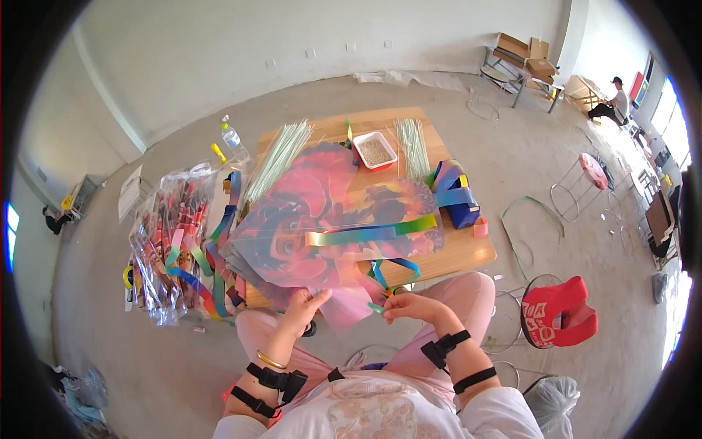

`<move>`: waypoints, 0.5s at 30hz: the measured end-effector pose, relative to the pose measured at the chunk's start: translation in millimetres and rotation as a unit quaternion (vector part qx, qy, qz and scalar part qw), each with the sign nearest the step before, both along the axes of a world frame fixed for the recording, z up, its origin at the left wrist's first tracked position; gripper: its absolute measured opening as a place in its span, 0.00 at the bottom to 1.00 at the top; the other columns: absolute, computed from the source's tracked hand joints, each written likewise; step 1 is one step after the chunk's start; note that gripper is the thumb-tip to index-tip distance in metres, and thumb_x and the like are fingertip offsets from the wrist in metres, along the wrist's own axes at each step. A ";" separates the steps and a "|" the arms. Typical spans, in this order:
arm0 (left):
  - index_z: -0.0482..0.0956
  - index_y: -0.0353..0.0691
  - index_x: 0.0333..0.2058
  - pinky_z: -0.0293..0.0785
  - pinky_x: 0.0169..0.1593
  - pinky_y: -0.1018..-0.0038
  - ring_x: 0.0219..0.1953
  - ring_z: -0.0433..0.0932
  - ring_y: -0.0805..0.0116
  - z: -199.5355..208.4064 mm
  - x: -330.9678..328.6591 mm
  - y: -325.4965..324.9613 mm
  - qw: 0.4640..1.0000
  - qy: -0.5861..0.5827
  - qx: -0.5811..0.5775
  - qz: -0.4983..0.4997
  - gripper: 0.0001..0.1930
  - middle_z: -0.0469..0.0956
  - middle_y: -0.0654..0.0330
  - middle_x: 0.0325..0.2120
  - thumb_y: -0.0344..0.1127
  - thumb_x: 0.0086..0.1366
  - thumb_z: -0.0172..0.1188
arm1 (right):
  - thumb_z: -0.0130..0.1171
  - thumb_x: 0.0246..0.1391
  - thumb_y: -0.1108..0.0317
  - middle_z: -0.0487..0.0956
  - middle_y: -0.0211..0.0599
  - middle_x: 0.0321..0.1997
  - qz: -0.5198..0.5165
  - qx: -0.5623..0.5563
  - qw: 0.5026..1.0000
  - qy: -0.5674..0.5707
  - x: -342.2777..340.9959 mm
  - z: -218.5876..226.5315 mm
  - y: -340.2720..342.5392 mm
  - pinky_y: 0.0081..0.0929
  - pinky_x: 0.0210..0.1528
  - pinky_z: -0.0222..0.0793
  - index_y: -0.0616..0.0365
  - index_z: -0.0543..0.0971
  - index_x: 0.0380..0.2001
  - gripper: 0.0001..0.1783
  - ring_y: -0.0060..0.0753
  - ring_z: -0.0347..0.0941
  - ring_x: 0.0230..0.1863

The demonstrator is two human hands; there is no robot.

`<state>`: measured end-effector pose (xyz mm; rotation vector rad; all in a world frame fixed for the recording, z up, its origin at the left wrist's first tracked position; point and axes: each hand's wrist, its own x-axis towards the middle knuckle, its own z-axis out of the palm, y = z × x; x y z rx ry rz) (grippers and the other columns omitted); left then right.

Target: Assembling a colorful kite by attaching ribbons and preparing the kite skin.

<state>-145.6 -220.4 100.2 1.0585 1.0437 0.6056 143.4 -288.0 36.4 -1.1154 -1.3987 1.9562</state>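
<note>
A stack of thin printed sheets (292,219), like kite fabric in pink, red and dark swirls, covers much of the wooden table. My left hand (301,309) is closed on the near edge of the top sheet, thumb on top, beside a pale pink tail piece (344,311) that hangs over the table edge. Something dark and round shows under that hand; its kind is unclear. To the right of the pink piece, my right hand (411,306) pinches a short green strip (375,308). A rainbow ribbon (373,231) lies across the sheets.
Bundles of thin pale rods (281,157) and a white tub (375,150) of small bits stand on the table (468,252). Left are plastic-wrapped printed pieces (172,241) and a bottle (232,139). A red-covered stool (559,311) stands right. Another person (618,102) sits far off.
</note>
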 end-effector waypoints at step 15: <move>0.77 0.38 0.38 0.74 0.33 0.79 0.30 0.78 0.76 13.2 4.6 9.5 0.993 -0.086 -0.040 0.064 0.12 0.79 0.65 0.32 0.41 0.63 0.60 | 0.68 0.43 0.63 0.75 0.38 0.44 -0.163 0.279 0.932 -0.161 -9.5 -4.8 -0.6 0.39 0.51 0.64 0.55 0.75 0.43 0.23 0.42 0.68 0.49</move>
